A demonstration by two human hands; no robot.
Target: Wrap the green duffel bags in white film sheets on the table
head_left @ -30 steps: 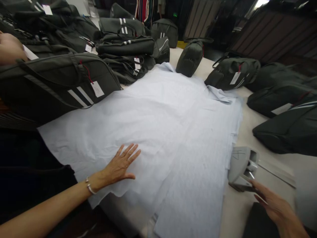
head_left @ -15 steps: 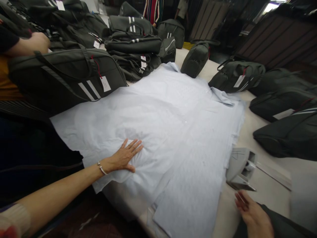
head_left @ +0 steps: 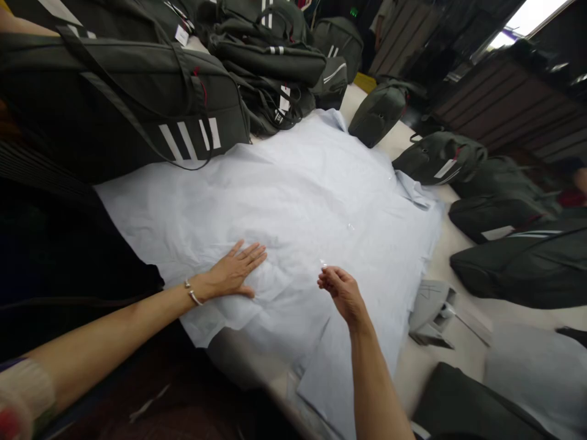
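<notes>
1. Left hand (head_left: 236,269): fingers spread, flat on the pale paper sheets (head_left: 293,195) spread over the bench (head_left: 458,348).
2. Right hand (head_left: 342,290): loosely curled above the sheets, grasping nothing visible.
3. Striped dark bag (head_left: 123,98): at the sheets' far left edge.

Two hands, the left hand (head_left: 233,273) and the right hand (head_left: 342,292), one stack of pale paper sheets (head_left: 298,201), one grey tool (head_left: 433,313).
</notes>
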